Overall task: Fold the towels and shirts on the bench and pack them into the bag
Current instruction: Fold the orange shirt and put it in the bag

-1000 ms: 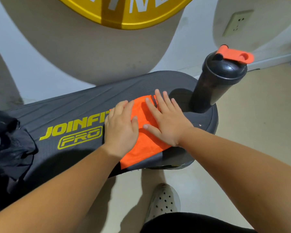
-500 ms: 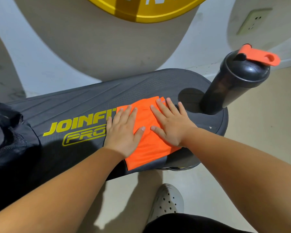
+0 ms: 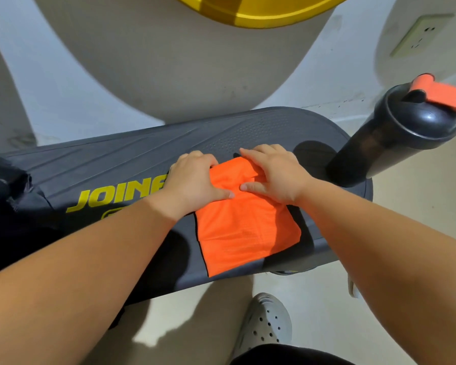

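Orange cloth laid flat on tabletop, toward right end. Far edge pinched by left hand and right hand: fingers curled over it, thumbs pressed on top. Judged light, thin, limp, likely slippery. Best held at far corners, layers kept together. Black bag seen at left end.

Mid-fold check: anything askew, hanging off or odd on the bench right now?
The orange folded cloth lies skewed on the black ribbed bench, its near corner reaching the front edge. The black shaker bottle with orange cap stands close to the bench's right end. The left hand and right hand grip the cloth's far edge.
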